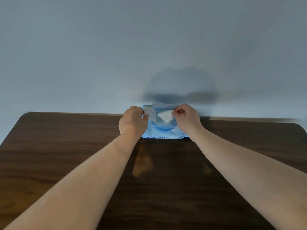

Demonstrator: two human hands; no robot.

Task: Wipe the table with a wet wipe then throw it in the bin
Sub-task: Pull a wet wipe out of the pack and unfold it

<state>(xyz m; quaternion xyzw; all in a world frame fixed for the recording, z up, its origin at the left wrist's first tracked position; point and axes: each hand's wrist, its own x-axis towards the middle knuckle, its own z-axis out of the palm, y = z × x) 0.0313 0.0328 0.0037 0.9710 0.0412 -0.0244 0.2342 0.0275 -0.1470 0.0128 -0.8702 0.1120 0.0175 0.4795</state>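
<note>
The person is standing at the dark wooden tabletop (66, 163) and reaching both arms forward to the blue wipe pack (163, 131), which is lying at the 12 o'clock edge against the wall (149, 47). The left hand (132, 122) is pinching the peeled-back seal flap (150, 114), holding it clear toward 9 o'clock. The right hand (186, 116) is closing thumb and forefinger on the white wet wipe (165, 116), which is protruding from the opening between the two hands. The wipe is lying just at 9 o'clock of the right fingertips, so the right hand is the nearer one for extraction (a pull up and toward 6 o'clock seems required). The bin is not visible. The pack's long axis is running from 9 to 3 o'clock.
</note>
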